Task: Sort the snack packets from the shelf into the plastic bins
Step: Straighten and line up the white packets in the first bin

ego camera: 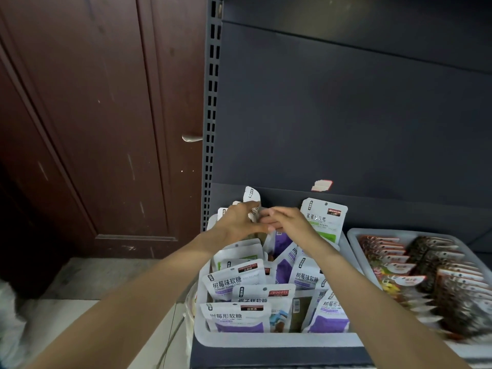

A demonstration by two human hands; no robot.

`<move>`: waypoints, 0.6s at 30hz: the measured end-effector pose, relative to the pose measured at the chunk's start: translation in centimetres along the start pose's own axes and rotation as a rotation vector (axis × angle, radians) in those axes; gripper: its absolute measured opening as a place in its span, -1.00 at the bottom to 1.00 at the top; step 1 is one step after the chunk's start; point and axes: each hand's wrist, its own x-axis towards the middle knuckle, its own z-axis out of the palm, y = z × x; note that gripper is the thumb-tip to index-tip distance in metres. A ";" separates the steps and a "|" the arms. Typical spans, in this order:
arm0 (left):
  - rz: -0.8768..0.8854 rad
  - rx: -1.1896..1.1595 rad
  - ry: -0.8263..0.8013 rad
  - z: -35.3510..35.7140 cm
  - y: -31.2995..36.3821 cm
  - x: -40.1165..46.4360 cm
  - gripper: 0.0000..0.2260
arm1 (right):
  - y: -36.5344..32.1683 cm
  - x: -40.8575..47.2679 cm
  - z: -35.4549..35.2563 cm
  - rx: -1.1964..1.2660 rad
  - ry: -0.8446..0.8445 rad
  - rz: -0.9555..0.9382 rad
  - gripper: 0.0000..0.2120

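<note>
A white plastic bin on the dark shelf holds several white snack packets with purple or green labels. At the bin's back left my left hand grips a bunch of upright white packets. My right hand meets it from the right, fingers curled onto the same bunch. A green-labelled packet stands upright at the back right of the bin. A second white bin to the right holds rows of red and dark packets.
The shelf's dark back panel rises behind the bins, with a slotted upright post at its left. A brown wooden door with a metal handle stands left of the shelf. Pale floor lies below.
</note>
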 end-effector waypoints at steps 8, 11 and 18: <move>0.081 0.019 -0.087 -0.4 1.3 0.5 -0.92 | 0.3 -0.1 -2.0 -0.189 0.133 -0.062 -0.38; 0.184 0.049 -0.151 -0.2 1.8 0.5 -0.88 | 0.5 -0.1 -3.0 -0.411 0.097 -0.172 -0.47; 0.055 0.139 0.088 0.2 0.7 1.0 -0.88 | -0.1 -0.5 -4.1 -0.434 0.122 -0.058 -0.85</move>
